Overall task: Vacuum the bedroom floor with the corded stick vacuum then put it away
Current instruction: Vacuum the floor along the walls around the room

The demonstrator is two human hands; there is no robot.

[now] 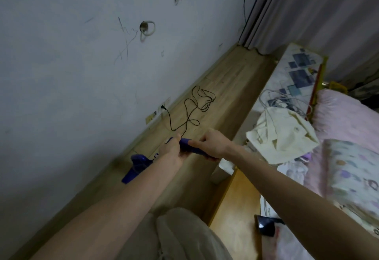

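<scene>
- blue plastic stick vacuum (139, 167), left of centre: body points down toward the pale wood plank floor (231, 79) by the grey scuffed wall (71, 75); its blue handle runs rightward between the two hands. Floor head not visible, hidden behind the left forearm or out of shot.
- left hand (171, 150), centre: fingers curled round the handle's front end, thumb up near where the cord leaves it. Exact finger placement blurry.
- thin black power cord (191, 112), above the hands: lies in loose loops on the floor, plug seated in the low wall socket (163, 107) at the skirting. So likely plugged in and in the vacuuming step, or just starting it; can't tell if the motor runs.
- right hand (211, 145), just right of centre: wraps the rear of the handle, index finger stretched along the top.
- next move, my guess: push the vacuum along the strip of floor toward upper right, keeping it off the cord loops lying right in that path; shifting the cord first looks sensible.
- right side: bed with pink patterned bedding (344, 157), crumpled cream cloth (283, 134) on it; the bed cuts off the floor beyond.
- bottom right: dark object (266, 226), can't identify.
</scene>
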